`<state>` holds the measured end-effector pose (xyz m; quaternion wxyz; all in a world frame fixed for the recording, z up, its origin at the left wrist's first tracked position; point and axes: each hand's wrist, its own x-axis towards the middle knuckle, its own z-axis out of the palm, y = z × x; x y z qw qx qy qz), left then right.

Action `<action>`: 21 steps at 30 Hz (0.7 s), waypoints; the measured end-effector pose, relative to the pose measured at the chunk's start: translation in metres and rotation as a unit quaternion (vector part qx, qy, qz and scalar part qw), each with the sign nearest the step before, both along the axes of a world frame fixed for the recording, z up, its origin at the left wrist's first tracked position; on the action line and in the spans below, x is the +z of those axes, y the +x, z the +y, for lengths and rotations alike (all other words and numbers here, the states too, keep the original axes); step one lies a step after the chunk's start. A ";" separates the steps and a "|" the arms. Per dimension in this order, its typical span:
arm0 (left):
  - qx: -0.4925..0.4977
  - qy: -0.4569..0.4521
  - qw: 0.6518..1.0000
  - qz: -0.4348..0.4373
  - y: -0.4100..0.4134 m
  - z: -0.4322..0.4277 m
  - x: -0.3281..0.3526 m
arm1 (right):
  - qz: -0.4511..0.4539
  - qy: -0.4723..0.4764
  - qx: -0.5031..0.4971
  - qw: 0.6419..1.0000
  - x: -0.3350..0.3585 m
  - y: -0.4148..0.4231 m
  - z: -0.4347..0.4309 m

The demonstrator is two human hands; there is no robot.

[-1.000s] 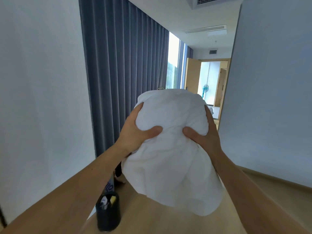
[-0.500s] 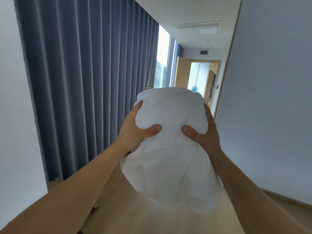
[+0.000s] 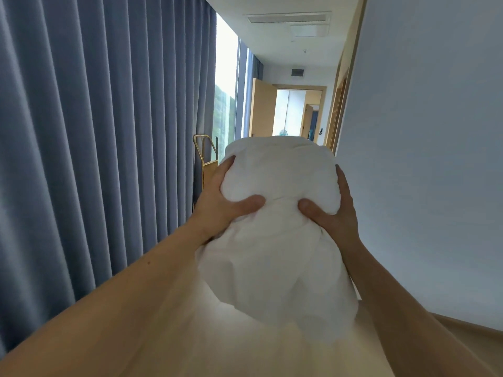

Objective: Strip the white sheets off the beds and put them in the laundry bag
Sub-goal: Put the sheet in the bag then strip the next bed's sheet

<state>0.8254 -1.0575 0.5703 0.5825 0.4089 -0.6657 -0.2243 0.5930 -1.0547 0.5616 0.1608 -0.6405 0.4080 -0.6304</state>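
Blue-grey pleated curtains [image 3: 103, 131] cover the whole left side of a long corridor, and a plain pale wall [image 3: 422, 159] runs along the right. Between them, far ahead, a strip of bright window [image 3: 226, 91] shows beside the curtains, and an open wooden door [image 3: 261, 107] leads to a lit doorway at the corridor's end. A ceiling vent [image 3: 288, 17] sits overhead. A light wood floor [image 3: 462, 330] shows at the lower right, along the foot of the wall.

Two bare forearms reach forward from the bottom corners and meet in the middle, holding a bundle of white sheets [image 3: 277, 240] up in the air at about chest height. The bundle is crumpled into a rounded, upright mass, fuller at the top and hanging loose below the hands. The left hand [image 3: 220, 202] grips its left side, fingers wrapped round the back and thumb pressed into the front of the cloth. The right hand [image 3: 334, 210] grips the right side the same way, its thumb pointing toward the left thumb, the two thumbs near each other but apart.

Just behind the left hand, against the curtains, stands a gold-coloured metal frame [image 3: 204, 151], partly hidden by the bundle; what it belongs to cannot be told.
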 end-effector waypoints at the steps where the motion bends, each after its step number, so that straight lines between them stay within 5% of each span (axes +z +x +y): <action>1: -0.001 -0.004 1.000 0.003 -0.003 -0.023 0.000 | -0.001 -0.006 0.003 1.000 -0.001 -0.003 -0.024; 21: 0.000 -0.024 0.999 0.030 0.038 -0.473 0.004 | 0.021 -0.035 0.021 0.999 0.010 0.040 -0.494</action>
